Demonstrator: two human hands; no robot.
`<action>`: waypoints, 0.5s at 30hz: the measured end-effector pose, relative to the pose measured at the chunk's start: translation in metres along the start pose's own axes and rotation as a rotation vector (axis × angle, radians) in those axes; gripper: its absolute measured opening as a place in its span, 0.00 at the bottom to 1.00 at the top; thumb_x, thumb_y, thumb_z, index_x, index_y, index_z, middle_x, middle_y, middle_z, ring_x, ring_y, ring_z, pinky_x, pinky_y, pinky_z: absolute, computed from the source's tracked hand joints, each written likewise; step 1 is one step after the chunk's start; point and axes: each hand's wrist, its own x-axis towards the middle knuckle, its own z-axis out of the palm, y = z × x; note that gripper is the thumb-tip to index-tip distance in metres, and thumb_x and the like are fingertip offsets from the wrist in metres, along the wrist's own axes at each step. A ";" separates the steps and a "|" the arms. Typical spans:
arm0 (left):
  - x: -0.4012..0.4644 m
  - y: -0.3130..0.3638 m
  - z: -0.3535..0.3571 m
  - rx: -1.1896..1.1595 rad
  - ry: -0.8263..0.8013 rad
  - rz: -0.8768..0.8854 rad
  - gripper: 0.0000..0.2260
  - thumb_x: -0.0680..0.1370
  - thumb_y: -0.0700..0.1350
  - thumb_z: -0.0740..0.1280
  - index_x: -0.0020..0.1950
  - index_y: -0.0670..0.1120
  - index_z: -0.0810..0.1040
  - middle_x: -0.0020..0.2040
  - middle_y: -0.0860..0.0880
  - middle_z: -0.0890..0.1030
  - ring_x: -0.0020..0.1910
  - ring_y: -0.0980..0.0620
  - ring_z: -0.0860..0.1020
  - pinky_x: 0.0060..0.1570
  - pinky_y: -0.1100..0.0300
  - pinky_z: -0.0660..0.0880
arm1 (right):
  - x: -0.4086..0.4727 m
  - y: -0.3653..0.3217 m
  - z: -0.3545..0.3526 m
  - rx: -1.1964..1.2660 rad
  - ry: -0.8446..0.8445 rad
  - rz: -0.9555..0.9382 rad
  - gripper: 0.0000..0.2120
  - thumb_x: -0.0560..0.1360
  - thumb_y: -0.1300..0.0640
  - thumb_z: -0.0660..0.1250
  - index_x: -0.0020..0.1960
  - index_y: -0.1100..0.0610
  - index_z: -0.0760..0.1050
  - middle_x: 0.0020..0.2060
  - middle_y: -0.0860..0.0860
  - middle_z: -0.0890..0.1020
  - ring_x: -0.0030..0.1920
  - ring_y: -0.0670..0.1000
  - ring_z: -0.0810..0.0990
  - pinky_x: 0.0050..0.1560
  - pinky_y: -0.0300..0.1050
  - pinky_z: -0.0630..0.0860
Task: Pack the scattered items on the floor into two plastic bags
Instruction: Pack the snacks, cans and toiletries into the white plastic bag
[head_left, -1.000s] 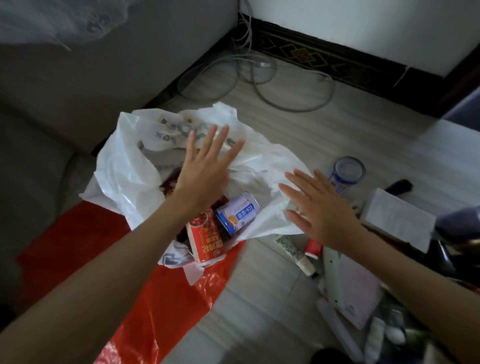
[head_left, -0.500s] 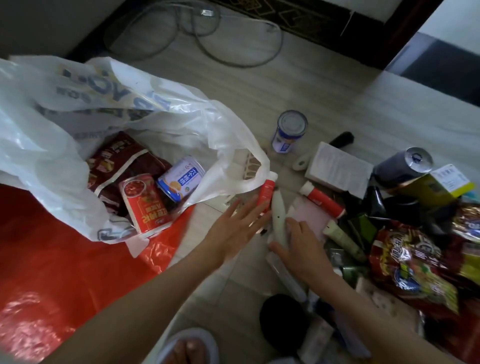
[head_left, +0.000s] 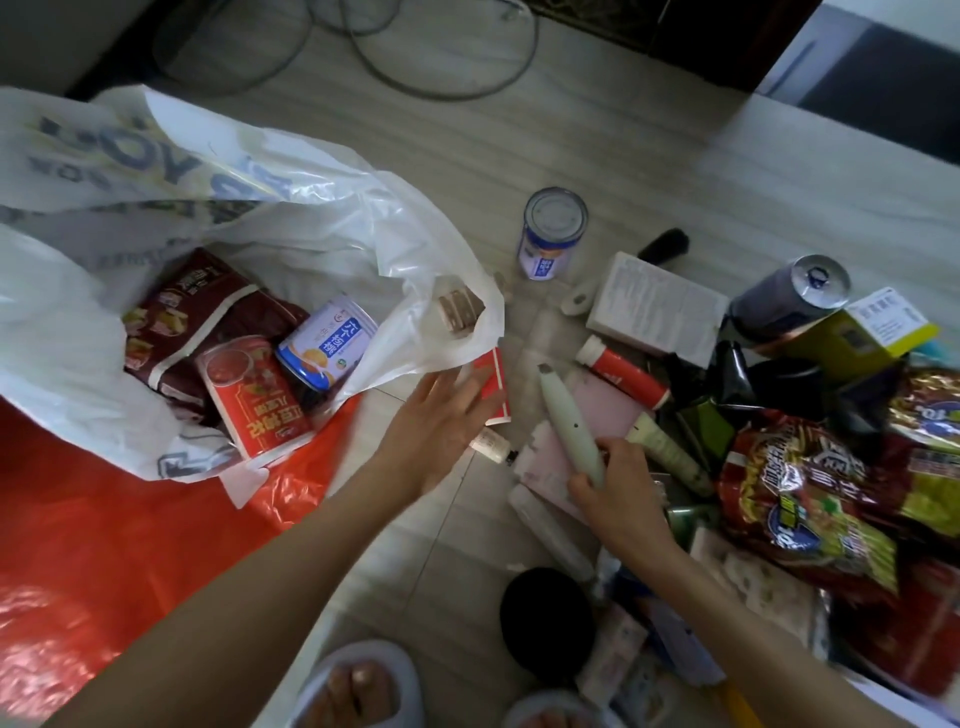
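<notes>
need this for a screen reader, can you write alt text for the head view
A person's right hand holds a slim white pen-shaped device above scattered floor items, while the open left hand reaches toward a white plastic bag that holds cans and a snack packet and lies on a red plastic bag.

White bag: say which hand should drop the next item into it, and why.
Right, probably. The right hand already grips the pale green pen-shaped device, so it has something to deliver. The left hand is open and holds nothing, beside the white bag mouth, better suited to holding it open.
</notes>
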 end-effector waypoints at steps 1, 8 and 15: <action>0.005 -0.003 -0.002 0.016 -0.040 0.035 0.33 0.58 0.40 0.76 0.61 0.46 0.68 0.64 0.44 0.76 0.59 0.40 0.75 0.51 0.51 0.76 | -0.001 -0.001 0.000 0.005 -0.009 0.000 0.19 0.72 0.61 0.65 0.61 0.64 0.68 0.57 0.59 0.69 0.53 0.55 0.70 0.54 0.44 0.66; 0.004 0.003 0.002 0.022 -0.040 0.005 0.31 0.57 0.38 0.77 0.58 0.44 0.73 0.56 0.45 0.80 0.57 0.41 0.77 0.54 0.49 0.76 | -0.001 0.001 -0.007 0.082 -0.035 0.032 0.18 0.73 0.60 0.63 0.61 0.59 0.67 0.51 0.53 0.71 0.46 0.51 0.72 0.44 0.42 0.67; -0.032 0.015 0.011 -0.119 -0.022 -0.175 0.29 0.55 0.52 0.78 0.52 0.43 0.78 0.41 0.44 0.77 0.36 0.44 0.77 0.34 0.55 0.74 | -0.010 0.000 0.000 0.151 -0.041 0.008 0.17 0.75 0.62 0.61 0.63 0.58 0.65 0.53 0.54 0.73 0.49 0.51 0.72 0.46 0.41 0.66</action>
